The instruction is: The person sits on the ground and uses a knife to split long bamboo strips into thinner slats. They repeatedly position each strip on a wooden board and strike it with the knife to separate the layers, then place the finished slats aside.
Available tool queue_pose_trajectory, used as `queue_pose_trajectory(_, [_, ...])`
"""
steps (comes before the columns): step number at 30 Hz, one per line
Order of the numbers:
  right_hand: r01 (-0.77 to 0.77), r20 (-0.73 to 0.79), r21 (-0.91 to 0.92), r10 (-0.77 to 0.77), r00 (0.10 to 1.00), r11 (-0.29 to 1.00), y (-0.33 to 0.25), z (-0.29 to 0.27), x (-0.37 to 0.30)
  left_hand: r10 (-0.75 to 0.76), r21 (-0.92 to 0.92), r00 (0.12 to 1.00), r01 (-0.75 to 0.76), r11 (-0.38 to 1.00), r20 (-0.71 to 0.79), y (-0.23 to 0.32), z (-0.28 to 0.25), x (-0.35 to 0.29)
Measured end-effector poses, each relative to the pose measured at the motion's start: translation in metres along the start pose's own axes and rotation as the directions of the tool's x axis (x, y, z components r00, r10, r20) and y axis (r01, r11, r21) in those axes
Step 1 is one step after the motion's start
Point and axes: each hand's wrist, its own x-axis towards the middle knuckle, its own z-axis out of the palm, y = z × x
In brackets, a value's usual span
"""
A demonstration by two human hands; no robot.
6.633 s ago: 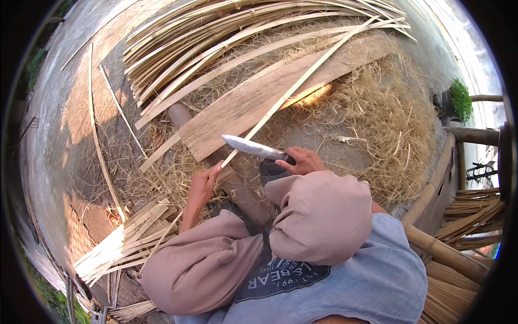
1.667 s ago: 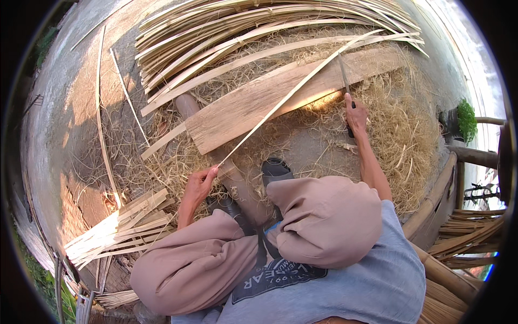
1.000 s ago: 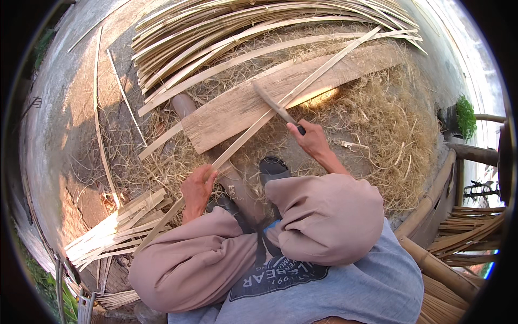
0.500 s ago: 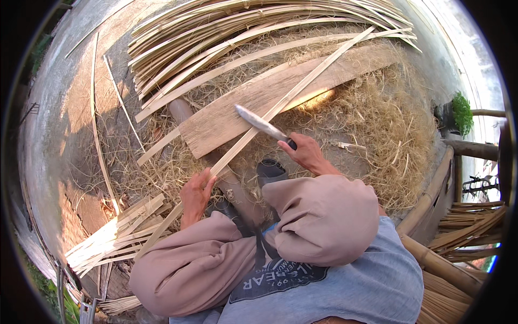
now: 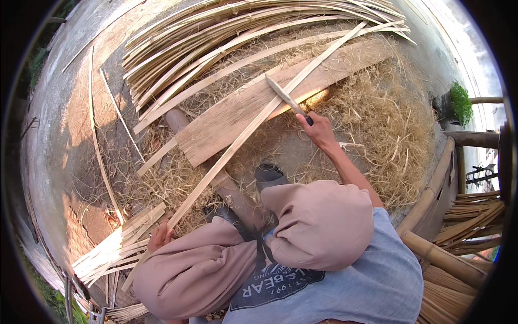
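Observation:
A long pale bamboo strip (image 5: 237,141) runs slantwise from the far right down to beside my left knee, lying across a wooden board (image 5: 216,127). My left hand (image 5: 160,236) is closed round its near part, partly hidden behind my knee. My right hand (image 5: 319,131) grips the dark handle of a knife (image 5: 283,94). The blade crosses the strip above the board, its tip pointing to the far left. Whether the edge presses into the strip, I cannot tell.
A large bundle of bamboo strips (image 5: 216,46) lies beyond the board. A round log (image 5: 237,197) lies under the board's near end. Curly shavings (image 5: 388,135) are heaped at the right, and a smaller strip pile (image 5: 116,245) lies at the left. A bamboo rail (image 5: 442,259) stands at the right.
My left hand has moved down the strip toward the lower left, beside my knee. My right hand has carried the knife farther away and right along the strip, stretching out the arm.

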Motion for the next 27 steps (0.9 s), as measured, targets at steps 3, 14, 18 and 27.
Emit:
queue_pose_trajectory(3, [0.002,0.014,-0.044,-0.001,1.0,0.999,0.006,-0.011,0.031,-0.159,0.007,0.986,0.159,0.987,0.052,-0.048,-0.015,-0.048])
queue_pose_trajectory(14, [-0.085,-0.006,0.167,0.087,0.996,0.982,-0.031,0.034,-0.01,0.014,-0.436,0.989,0.051,0.899,0.145,0.023,0.046,0.091])
queue_pose_trajectory(18, [0.199,0.173,0.135,-0.221,0.96,0.971,-0.06,0.029,-0.055,-0.047,-0.55,0.87,0.351,0.758,0.491,0.064,0.05,0.144])
queue_pose_trajectory(27, [-0.037,0.053,-0.002,0.037,0.998,0.999,-0.019,-0.001,0.006,-0.176,-0.282,0.976,0.207,0.937,0.13,0.052,0.031,0.08])
